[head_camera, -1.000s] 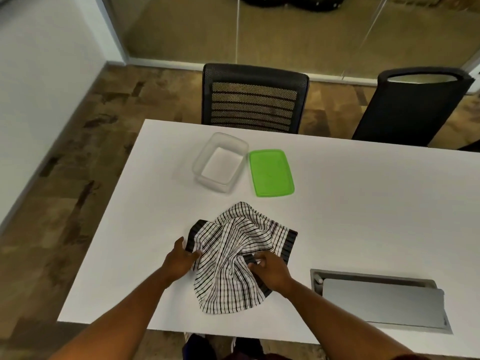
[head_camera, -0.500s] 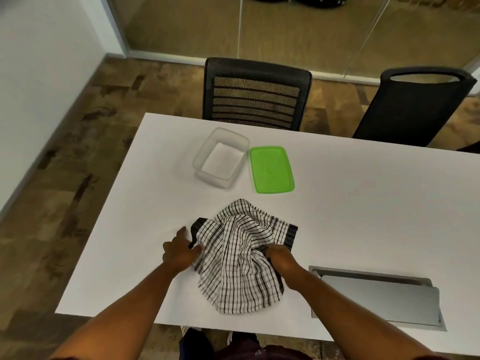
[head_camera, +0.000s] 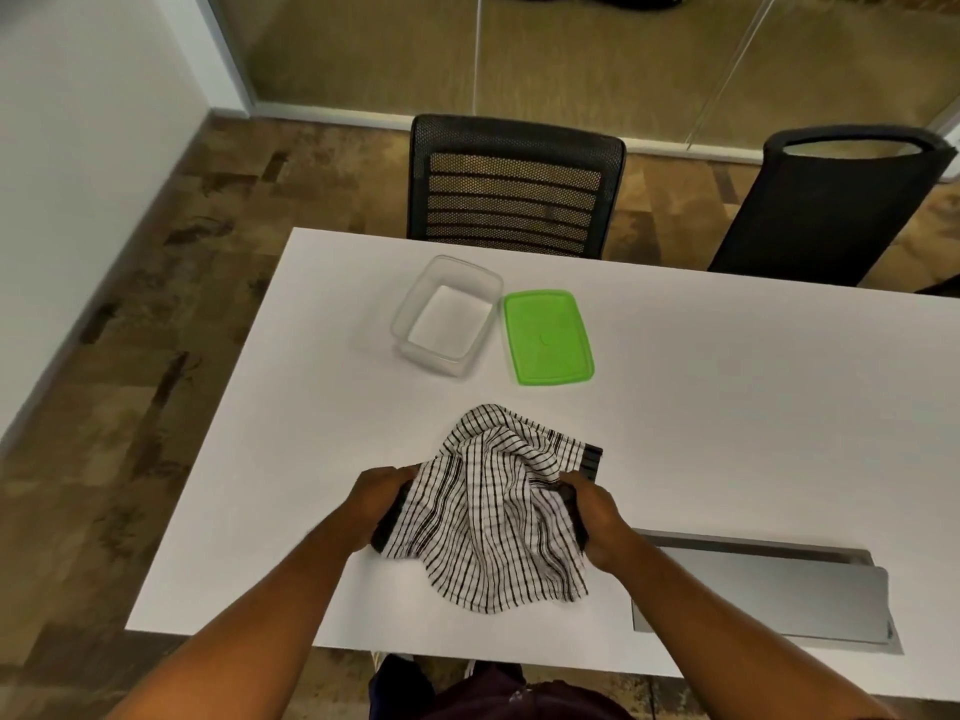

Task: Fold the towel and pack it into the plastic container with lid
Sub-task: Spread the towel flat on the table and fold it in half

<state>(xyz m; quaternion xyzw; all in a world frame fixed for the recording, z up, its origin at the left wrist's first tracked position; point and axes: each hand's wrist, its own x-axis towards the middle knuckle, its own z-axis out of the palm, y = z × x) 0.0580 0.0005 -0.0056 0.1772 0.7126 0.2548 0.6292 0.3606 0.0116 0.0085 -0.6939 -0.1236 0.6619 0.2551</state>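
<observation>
I sit at a white bench [head_camera: 727,407] with a grey hatch [head_camera: 769,595] let into its top at my right, its lid tilted open. Across from me a black mesh-backed chair [head_camera: 514,189] is pushed up to the far edge, and a second black chair [head_camera: 831,210] stands at the right. The floor [head_camera: 130,356] is mottled brown, a white wall [head_camera: 78,148] runs along my left, and a glass partition [head_camera: 519,49] closes the far side
</observation>
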